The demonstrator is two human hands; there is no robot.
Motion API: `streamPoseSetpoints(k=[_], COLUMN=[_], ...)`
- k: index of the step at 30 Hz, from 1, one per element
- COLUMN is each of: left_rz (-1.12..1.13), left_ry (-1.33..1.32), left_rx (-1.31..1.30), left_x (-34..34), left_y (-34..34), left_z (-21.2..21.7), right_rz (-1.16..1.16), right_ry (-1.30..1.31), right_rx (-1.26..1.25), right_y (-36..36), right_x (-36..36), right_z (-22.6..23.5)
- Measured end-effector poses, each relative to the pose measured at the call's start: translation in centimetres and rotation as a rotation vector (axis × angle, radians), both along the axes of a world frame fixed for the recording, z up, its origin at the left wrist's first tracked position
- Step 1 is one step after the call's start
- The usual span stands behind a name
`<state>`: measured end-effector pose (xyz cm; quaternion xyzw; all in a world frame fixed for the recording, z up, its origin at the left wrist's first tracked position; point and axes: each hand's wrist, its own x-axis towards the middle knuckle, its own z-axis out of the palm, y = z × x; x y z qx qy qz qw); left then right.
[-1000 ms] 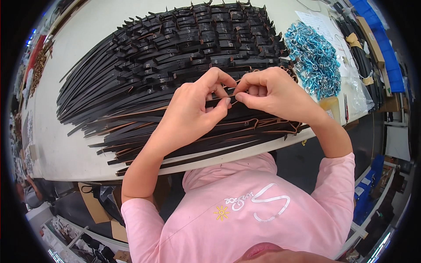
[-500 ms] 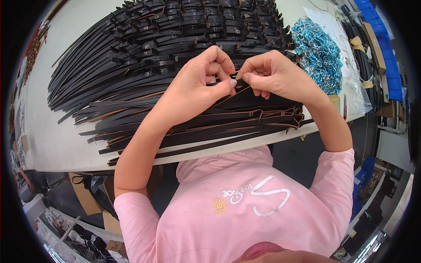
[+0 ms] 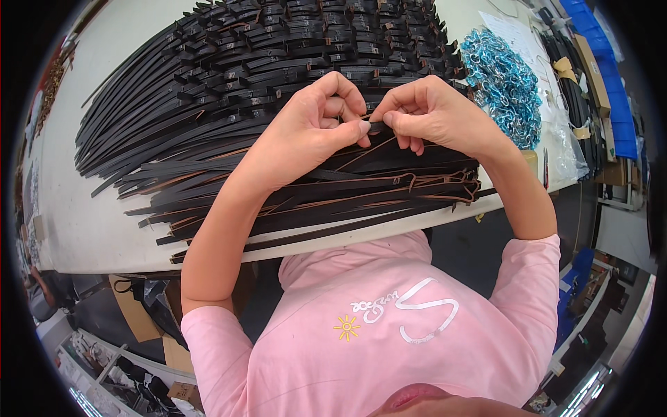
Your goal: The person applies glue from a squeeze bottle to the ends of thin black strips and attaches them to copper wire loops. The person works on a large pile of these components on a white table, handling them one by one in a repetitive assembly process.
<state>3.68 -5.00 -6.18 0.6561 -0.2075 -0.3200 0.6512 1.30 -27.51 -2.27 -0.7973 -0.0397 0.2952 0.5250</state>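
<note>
Both my hands meet over a big heap of black leather straps [image 3: 208, 149] with brown undersides. My left hand [image 3: 319, 121] pinches a thin strap [image 3: 376, 128] between thumb and forefinger. Just to its right, my right hand [image 3: 427, 118] pinches the same strap, thumb against bent forefinger. Only a short stretch of strap shows between the fingertips; the rest is hidden by the hands or blends into the heap. Below the hands, loose straps lie with looped ends [image 3: 410, 182] toward the right.
Bundled straps in rows [image 3: 333, 42] cover the far part of the white table [image 3: 90, 229]. A pile of blue and silver metal clasps [image 3: 501, 87] sits to the right. Beyond it are a plastic bag [image 3: 571, 156] and blue bins [image 3: 603, 62]. The table's front edge runs before me.
My hands have drawn slightly apart, the left shifting a little left. More of the strap between the fingertips now shows.
</note>
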Motion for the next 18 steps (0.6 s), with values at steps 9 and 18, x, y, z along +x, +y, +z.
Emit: streamPoseSetpoints(k=[9, 18], left_rz=[-0.006, -0.007], left_ry=[-0.009, -0.066], left_rx=[-0.006, -0.014], left_x=[0.0, 0.0], left_y=[0.0, 0.3], left_z=[-0.3, 0.2], right_rz=[0.023, 0.039], right_ry=[-0.013, -0.029], right_rx=[-0.007, 0.045], right_y=[0.1, -1.0], right_x=[0.1, -0.2], right_z=[-0.5, 0.1])
